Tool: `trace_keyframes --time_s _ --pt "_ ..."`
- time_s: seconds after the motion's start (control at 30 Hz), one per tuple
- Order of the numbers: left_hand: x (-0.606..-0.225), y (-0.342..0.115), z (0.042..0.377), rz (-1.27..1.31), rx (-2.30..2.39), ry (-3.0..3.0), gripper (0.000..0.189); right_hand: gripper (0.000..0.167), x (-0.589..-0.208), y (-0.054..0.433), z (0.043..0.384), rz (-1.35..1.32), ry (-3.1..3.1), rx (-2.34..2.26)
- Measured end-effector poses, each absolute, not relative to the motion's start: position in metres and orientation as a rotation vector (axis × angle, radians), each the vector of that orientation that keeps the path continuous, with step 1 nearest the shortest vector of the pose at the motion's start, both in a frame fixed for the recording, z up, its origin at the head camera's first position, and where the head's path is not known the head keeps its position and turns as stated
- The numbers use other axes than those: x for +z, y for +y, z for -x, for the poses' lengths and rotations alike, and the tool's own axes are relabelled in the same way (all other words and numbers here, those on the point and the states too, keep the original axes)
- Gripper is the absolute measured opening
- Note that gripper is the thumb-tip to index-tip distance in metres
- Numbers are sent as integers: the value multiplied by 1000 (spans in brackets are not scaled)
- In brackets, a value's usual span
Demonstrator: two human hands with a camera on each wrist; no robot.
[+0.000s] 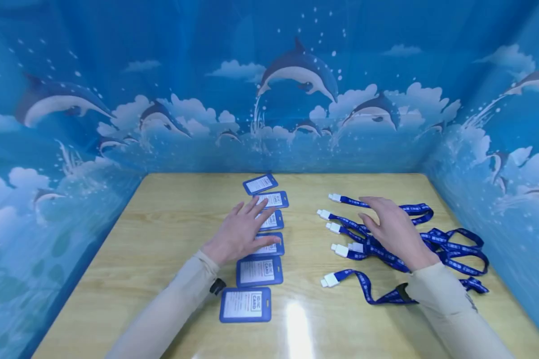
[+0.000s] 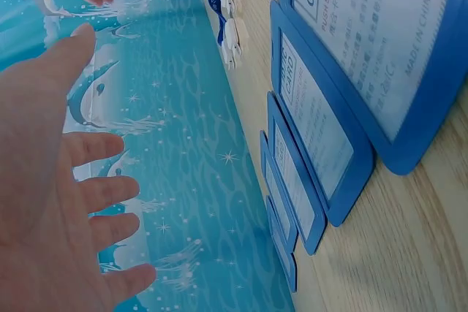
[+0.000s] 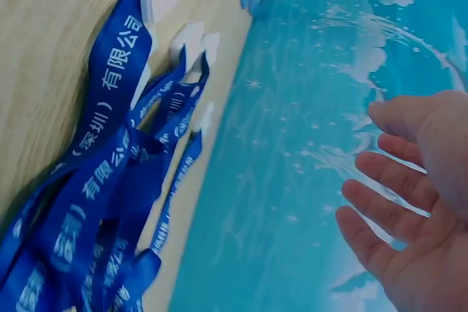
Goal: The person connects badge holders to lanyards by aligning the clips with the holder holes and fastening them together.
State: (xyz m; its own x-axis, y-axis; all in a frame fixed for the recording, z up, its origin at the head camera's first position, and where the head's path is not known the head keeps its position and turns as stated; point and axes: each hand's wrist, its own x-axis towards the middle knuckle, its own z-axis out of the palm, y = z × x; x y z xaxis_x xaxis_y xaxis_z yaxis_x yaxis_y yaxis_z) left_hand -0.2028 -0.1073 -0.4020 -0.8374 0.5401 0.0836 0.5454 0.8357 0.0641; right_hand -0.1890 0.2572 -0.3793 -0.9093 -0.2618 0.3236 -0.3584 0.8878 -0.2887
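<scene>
Wooden table [image 1: 161, 239]: card holders [image 1: 260, 239] in a near-to-far column, lanyards' [image 1: 386, 244] clips leftward, both hands flat-fingered above.

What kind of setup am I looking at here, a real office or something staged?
Probably a staged tabletop work booth: a wooden table walled on three sides by a dolphin-print backdrop, with blue ID card holders in a column and blue lanyards piled alongside.

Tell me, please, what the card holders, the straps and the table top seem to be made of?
Card holders: likely rigid blue plastic, smooth raised frames around printed white inserts.
Straps: probably woven fabric ribbon, limp and looping, printed white lettering; the white end clips look like plastic.
Table top: pale wood grain, glossy with a lamp glare, perhaps laminate.
</scene>
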Motion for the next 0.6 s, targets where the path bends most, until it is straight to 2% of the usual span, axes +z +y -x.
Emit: trace_keyframes --time_s 0.23,0.6 --pt "-402 -109 205 866 -95 -2966 86 36 -395 252 235 -460 -2869 602" --pt "-403 -109 206 889 -51 -2993 87 37 -423 245 296 -450 -2957 596"
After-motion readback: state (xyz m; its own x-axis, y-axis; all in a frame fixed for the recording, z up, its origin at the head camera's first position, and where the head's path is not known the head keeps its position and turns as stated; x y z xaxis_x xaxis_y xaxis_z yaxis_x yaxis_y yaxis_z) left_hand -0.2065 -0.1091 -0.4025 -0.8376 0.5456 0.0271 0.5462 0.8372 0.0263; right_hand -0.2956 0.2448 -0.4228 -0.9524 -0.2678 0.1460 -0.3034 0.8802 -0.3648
